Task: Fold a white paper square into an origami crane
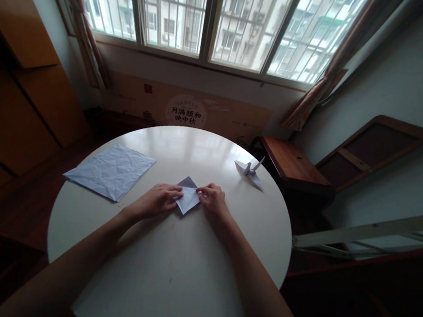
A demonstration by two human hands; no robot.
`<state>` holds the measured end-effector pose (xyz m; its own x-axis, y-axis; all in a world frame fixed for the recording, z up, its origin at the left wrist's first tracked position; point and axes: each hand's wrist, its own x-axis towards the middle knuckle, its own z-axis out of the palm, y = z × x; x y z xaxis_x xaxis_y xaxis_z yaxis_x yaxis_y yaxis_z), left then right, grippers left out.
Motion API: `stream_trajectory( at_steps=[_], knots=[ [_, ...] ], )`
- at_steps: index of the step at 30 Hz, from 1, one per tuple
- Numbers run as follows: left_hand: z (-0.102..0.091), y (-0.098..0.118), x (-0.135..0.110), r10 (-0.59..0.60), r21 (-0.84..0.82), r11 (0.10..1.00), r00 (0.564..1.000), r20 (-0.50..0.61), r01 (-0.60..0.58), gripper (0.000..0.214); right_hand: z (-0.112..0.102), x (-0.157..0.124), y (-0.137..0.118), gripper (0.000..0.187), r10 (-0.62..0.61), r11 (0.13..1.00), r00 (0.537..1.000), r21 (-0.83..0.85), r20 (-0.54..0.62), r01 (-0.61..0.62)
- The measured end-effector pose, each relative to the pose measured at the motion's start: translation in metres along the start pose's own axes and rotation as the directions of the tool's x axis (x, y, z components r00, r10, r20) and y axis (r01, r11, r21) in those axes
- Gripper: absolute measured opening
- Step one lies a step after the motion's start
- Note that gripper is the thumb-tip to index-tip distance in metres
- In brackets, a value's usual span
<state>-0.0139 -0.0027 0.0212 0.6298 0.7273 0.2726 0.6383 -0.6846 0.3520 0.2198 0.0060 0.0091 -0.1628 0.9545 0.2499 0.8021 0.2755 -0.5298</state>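
Note:
A small folded paper (187, 199), diamond-shaped, lies on the white round table (171, 276) between my two hands. Its far tip looks darker, while the near part is pale with crease lines. My left hand (159, 199) grips the left corner, fingers bent over it. On the opposite corner, my right hand (212, 199) pinches the paper between thumb and fingers. Parts of both side corners are hidden under the fingertips.
A creased sheet of paper (113, 170) lies at the table's left. Toward the right edge stands a folded paper crane (250, 171). Beyond the table are a wooden bench (291, 160), a printed cardboard panel (127, 95) and a barred window (208, 20).

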Motion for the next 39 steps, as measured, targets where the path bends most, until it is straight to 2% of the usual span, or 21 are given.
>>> stream_trajectory(
  at_steps=[5,8,13,17,21,25,32,39],
  knots=[
    [0.002,0.000,0.001,-0.016,-0.012,1.000,0.999,-0.045,0.015,0.033,0.002,0.000,0.001,0.019,-0.020,1.000,1.000,0.019,-0.013,0.020],
    [-0.001,0.003,0.001,-0.048,0.003,0.999,0.997,-0.068,0.049,0.036,0.002,0.000,0.001,0.016,-0.058,0.994,0.998,0.087,-0.032,0.060],
    [-0.010,0.010,0.001,-0.127,0.034,0.991,0.991,-0.050,0.129,0.041,-0.001,-0.002,-0.004,0.023,-0.249,0.929,0.968,0.277,-0.030,0.247],
    [-0.012,0.011,0.002,-0.145,0.013,0.989,0.988,-0.052,0.146,0.034,-0.005,-0.005,-0.009,0.030,-0.328,0.904,0.943,0.308,0.051,0.297],
    [-0.011,0.010,0.001,-0.116,-0.025,0.993,0.992,-0.051,0.115,0.031,-0.007,-0.008,-0.011,0.033,-0.333,0.908,0.940,0.294,0.075,0.298],
    [-0.009,0.008,0.002,-0.082,-0.055,0.995,0.995,-0.063,0.078,0.031,-0.004,-0.007,-0.008,0.028,-0.342,0.909,0.938,0.273,0.061,0.314],
    [-0.008,0.007,0.002,-0.046,-0.122,0.992,0.998,-0.050,0.040,0.027,0.002,-0.001,-0.002,0.027,-0.286,0.923,0.958,0.275,0.019,0.270],
    [-0.004,0.001,0.001,-0.064,-0.119,0.991,0.994,-0.085,0.054,0.023,-0.003,-0.002,-0.007,0.025,-0.268,0.935,0.962,0.254,0.046,0.249]
  ],
)
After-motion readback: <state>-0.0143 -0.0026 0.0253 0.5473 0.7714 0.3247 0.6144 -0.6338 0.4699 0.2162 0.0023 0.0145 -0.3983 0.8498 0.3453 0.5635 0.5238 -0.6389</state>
